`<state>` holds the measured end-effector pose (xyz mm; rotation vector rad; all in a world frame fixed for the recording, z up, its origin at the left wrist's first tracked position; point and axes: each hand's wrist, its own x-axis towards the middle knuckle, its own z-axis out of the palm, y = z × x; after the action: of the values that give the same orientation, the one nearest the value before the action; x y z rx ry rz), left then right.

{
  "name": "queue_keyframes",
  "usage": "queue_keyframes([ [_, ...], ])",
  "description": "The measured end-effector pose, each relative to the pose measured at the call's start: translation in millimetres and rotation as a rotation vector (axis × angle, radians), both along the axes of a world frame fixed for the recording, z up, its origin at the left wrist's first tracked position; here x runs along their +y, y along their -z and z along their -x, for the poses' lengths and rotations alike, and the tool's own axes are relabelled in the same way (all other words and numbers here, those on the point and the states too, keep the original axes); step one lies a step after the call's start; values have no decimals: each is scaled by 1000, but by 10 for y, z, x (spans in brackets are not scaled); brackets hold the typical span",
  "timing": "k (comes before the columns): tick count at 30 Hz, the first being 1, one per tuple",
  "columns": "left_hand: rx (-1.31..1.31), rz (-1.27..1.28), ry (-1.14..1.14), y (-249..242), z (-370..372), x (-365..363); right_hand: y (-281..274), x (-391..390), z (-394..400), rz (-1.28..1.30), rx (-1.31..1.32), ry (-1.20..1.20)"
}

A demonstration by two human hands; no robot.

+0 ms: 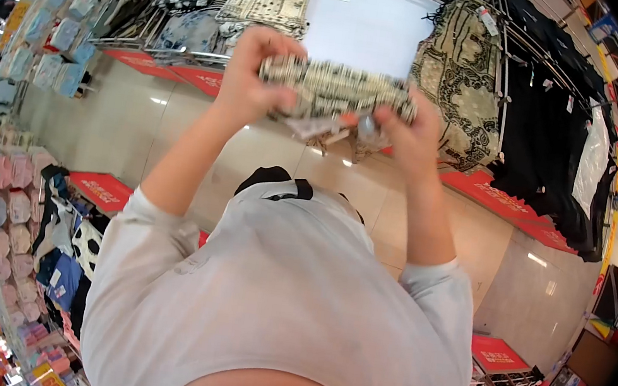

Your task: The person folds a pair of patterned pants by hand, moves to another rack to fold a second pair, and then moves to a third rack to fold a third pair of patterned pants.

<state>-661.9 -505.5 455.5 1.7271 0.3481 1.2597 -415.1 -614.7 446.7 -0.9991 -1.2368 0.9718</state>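
Note:
Between my two hands is a folded patterned garment (338, 87), cream and dark green, held up in front of the display racks. My left hand (257, 81) grips its left end, with the fingers over the top and the thumb below. At the right end, my right hand (411, 128) is closed on it, thumb toward me. Pale tags (314, 127) and a bit of orange hang blurred at its lower edge. Just beyond it lies a white board surface (362, 24) on the rack.
Folded patterned clothes (264, 3) are stacked left of the white surface. A tan paisley garment (460, 80) lies to the right, then black clothes (539, 137). Red signs (510, 204) line the rack edges. Packaged goods (18, 209) fill shelves at left. Tiled floor (140, 112) lies below.

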Motion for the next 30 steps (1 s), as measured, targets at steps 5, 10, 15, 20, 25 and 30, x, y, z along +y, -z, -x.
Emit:
queue_keyframes([
  [5, 361, 590, 194, 456, 293, -643, 843, -563, 306, -37, -213, 151],
  [10, 480, 909, 213, 955, 440, -619, 1113, -804, 375, 197, -144, 98],
  [15, 401, 896, 84, 825, 48, -181, 973, -352, 70, 245, -96, 208],
  [20, 384, 449, -23, 223, -750, 1048, 352, 1081, -562, 280, 96, 331],
  [25, 298, 449, 96, -68, -1705, 2980, -73, 3019, -1600, 56, -202, 458],
  [30, 407, 407, 84, -275, -2357, 4212, -275, 4367, -2388, 33, -230, 357],
])
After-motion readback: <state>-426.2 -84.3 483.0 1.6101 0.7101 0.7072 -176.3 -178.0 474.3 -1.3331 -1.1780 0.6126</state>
